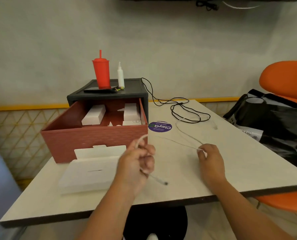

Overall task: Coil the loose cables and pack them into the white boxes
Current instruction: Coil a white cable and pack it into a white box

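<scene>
A thin white cable (185,134) runs across the table between both hands. My left hand (137,161) grips one part of it in a fist, a loop sticking up above the fist and a plug end hanging out below. My right hand (210,158) pinches the cable further along, and a long loop trails away from it to a far plug. An open white box (92,170) lies flat at the table's near left, its lid leaning against the red drawer (92,137). More white boxes (94,115) lie inside that drawer. A black cable (182,108) lies loose at the back.
The drawer is pulled out of a dark cabinet (108,94) that carries a red cup (101,73) and a white bottle (121,77). A purple sticker (160,126) is on the table. A black bag (274,122) and an orange chair (286,78) stand at the right.
</scene>
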